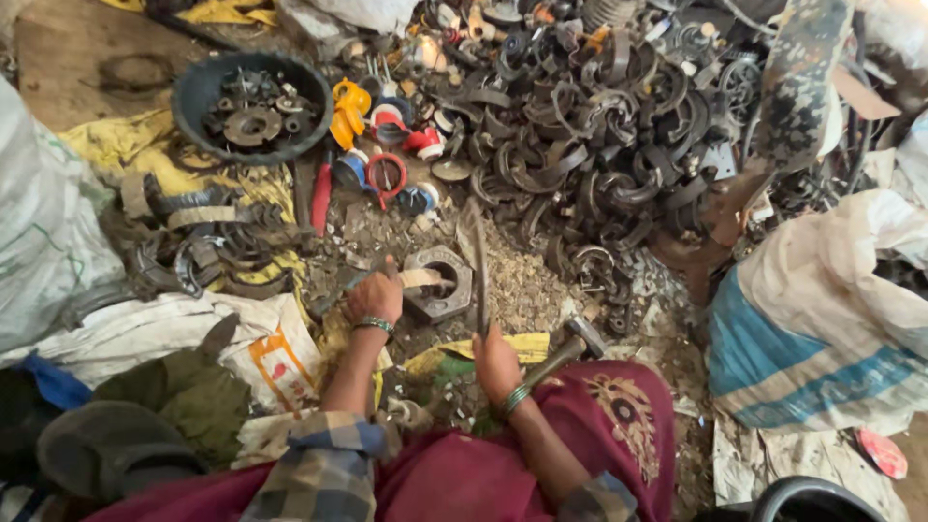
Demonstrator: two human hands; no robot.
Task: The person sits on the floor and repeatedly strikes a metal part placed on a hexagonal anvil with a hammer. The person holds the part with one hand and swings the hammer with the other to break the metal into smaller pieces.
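While the floor (77,48) lay buried under scrap, the biggest thing was the heap (590,145) of dark curved metal pieces filling the upper middle and upper right of the frame. At the right edge sat a white sack with blue stripes (812,338), and at the left edge a pale sack (43,213). In the upper left stood a dark round bowl (193,92) holding discs and rings. Beside it, toward the centre, lay a scatter of red, yellow and blue plastic parts (387,145), and below the bowl a smaller pile of curved bands (208,251) on yellow cloth.

At the centre of the frame sat a large hexagonal nut (447,290) on a litter of chips. The left hand (375,298), with a bangle at the wrist, was clenched around a curved band (420,278) laid across the nut's top. The right hand (497,362), also bangled, was closed around a thin upright rod (479,266), whose upper part was blurred, rising just right of the nut. A hammer (565,350) lay just beside the right hand, its head near the lower centre, on the maroon cloth (599,416) over the person's lap.
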